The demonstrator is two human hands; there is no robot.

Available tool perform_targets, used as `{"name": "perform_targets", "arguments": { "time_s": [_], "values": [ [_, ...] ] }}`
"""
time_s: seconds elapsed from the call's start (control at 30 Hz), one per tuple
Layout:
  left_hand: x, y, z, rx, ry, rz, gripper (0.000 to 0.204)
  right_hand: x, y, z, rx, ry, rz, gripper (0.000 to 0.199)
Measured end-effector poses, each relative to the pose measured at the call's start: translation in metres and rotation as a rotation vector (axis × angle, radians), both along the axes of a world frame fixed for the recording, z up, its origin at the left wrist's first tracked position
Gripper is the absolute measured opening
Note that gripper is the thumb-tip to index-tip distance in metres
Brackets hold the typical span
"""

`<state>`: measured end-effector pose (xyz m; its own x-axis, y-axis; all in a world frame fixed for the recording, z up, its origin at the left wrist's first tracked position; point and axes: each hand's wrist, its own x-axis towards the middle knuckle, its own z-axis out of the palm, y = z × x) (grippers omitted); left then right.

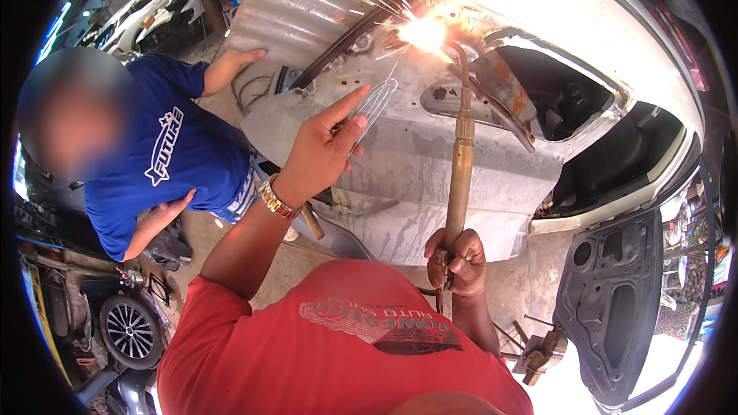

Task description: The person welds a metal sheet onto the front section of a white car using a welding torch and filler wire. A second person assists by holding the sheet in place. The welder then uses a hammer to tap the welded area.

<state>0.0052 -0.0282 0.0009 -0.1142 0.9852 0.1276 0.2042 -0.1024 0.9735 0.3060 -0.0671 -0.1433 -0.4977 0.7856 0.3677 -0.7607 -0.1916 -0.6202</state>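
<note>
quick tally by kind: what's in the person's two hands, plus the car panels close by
torch: 1, brass torch in the right hand
filler wire: 1, thin bent wire in the left hand
car body panel: 1, grey panel under the flame
loose car door: 1, dark door at lower right
total: 4

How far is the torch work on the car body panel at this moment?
In hand: the right hand holds the brass torch, its flame burning at the rusted edge of the grey body panel. The left hand feeds a thin wire loop toward it. Done: the panel looks sanded bare. Left: rust by the window opening; the seam's finish is hidden by glare.
</note>
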Motion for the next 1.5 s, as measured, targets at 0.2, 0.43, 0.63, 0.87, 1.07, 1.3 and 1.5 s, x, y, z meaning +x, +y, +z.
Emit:
{"name": "perform_targets", "arguments": {
  "time_s": [0.2,0.43,0.63,0.87,1.07,1.3,1.5],
  "values": [
    [0.000,0.001,0.000,-0.001,0.004,-0.005,0.053,0.002,0.003,-0.004,0.015,-0.004,0.005,0.026],
    [0.001,-0.001,0.002,0.006,0.005,-0.006,0.052,0.001,0.003,-0.006,0.009,-0.005,0.007,0.027],
    [0.003,-0.002,0.003,0.018,0.048,-0.008,0.052,0.000,0.001,-0.003,0.003,-0.006,-0.009,0.027],
    [-0.001,0.004,0.000,-0.002,0.036,0.001,0.052,0.001,0.000,-0.002,0.000,-0.006,-0.003,0.027],
    [0.004,0.002,0.002,0.008,0.033,0.024,0.052,0.000,0.001,-0.005,-0.005,0.004,-0.017,0.026],
    [0.002,0.002,0.001,0.007,0.046,0.007,0.052,-0.001,0.003,-0.004,0.016,0.011,0.008,0.026],
    [0.005,0.001,0.004,0.002,0.051,0.014,0.052,-0.001,0.003,-0.006,0.017,0.013,0.018,0.027]
  ]
}}
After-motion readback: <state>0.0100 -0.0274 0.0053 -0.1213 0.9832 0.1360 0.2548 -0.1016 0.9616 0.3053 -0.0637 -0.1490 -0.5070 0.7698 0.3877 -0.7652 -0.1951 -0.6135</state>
